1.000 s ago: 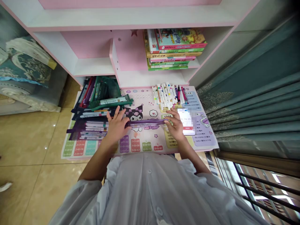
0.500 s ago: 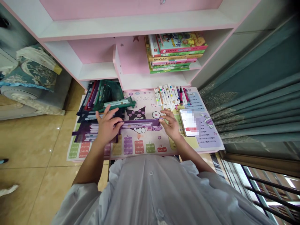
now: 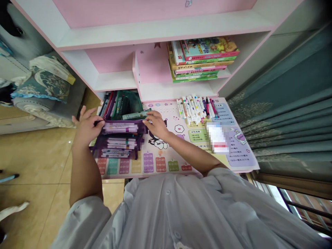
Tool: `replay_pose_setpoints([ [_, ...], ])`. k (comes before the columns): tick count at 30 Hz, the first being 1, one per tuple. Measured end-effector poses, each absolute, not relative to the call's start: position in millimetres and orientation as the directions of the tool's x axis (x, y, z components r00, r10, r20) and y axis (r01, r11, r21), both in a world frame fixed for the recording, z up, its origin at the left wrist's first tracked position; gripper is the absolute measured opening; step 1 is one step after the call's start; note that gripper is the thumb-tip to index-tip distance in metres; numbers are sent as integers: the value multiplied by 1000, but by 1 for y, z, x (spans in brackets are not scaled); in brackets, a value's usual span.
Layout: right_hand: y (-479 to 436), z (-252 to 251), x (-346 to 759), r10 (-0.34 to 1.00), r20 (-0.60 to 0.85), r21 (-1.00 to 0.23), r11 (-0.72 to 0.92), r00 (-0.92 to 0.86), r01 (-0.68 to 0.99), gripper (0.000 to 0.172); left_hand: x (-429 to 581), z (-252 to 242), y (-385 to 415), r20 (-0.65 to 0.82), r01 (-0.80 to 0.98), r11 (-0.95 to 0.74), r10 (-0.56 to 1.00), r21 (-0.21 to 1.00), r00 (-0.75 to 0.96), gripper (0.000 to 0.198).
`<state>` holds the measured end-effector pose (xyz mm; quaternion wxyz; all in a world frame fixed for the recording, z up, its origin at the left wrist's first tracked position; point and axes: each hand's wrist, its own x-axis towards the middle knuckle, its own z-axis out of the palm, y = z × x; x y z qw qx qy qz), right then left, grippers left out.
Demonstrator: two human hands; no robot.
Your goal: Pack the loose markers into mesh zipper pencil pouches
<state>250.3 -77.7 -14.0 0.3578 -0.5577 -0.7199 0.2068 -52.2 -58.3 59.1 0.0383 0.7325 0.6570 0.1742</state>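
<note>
A purple mesh pencil pouch (image 3: 123, 128) with several white-barrelled pens inside stretches between my two hands. My left hand (image 3: 89, 126) pinches its left end between thumb and fingers, the other fingers spread. At the right end, my right hand (image 3: 155, 123) pinches the upper corner. Just below lies another purple pouch (image 3: 116, 147), also holding white pens. Behind my hands is a green mesh pouch (image 3: 127, 103) with a green-labelled marker (image 3: 136, 114) at its front. More dark, red and purple pouches (image 3: 109, 102) lean beside it at the left.
A pile of white markers (image 3: 193, 109) lies at the back right of the desk (image 3: 166, 169). Near it is a phone (image 3: 217, 138). Stacked books (image 3: 203, 60) fill part of the shelf (image 3: 155, 91) above. A curtain (image 3: 285, 103) hangs at the right.
Both hands have carried the purple pouch left, from the middle of the desk to above the other purple pouch. The view has shifted slightly.
</note>
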Motion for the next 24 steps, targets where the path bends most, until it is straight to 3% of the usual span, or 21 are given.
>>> replay_pose_setpoints([
  [8, -44, -17, 216, 992, 124, -695, 71, 22, 716, 25, -64, 45, -23, 99, 934, -13, 995, 357, -23, 14],
  [14, -41, -24, 221, 995, 88, -672, 31, 38, 740, 28, -57, 30, -11, 97, 927, 28, 993, 373, -69, 24],
  [24, -29, -29, 229, 988, 155, -668, 100, 6, 737, 31, -43, 30, -32, 331, 947, -11, 938, 320, -101, 52],
])
